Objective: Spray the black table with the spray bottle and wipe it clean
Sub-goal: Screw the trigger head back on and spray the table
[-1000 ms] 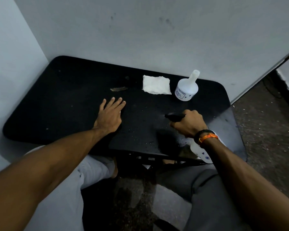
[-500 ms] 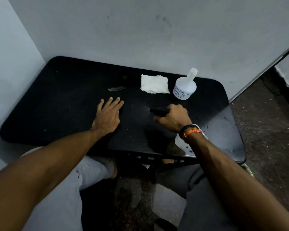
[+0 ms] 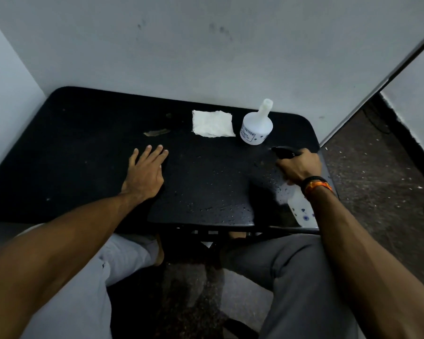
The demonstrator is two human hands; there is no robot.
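Black plastic, the spray head, sticks out of the right hand (image 3: 299, 167), whose fingers are curled round the neck of the sprayer (image 3: 301, 209); its pale body hangs below the wrist, over the near right corner of the surface (image 3: 83, 143). The nozzle points to the left, toward the space between the two hands. The left hand (image 3: 146, 173) lies flat on the surface, fingers straight and a little spread, and it holds nothing.

Between the hands and close before the right one, small drops already shine on the black top. Beyond the left hand and to its left the top looks dry and dusty, and a small scrap (image 3: 156, 132) lies just past the fingertips.

To spray well, I think the nozzle should stay low and travel leftward, so the drops reach the dry part. The left hand should keep out of the mist.

Farther out, beyond the space between the hands, a folded tissue (image 3: 212, 123) waits for the wiping. A second bottle (image 3: 256, 128), with no spray head, stands just beyond the right hand.
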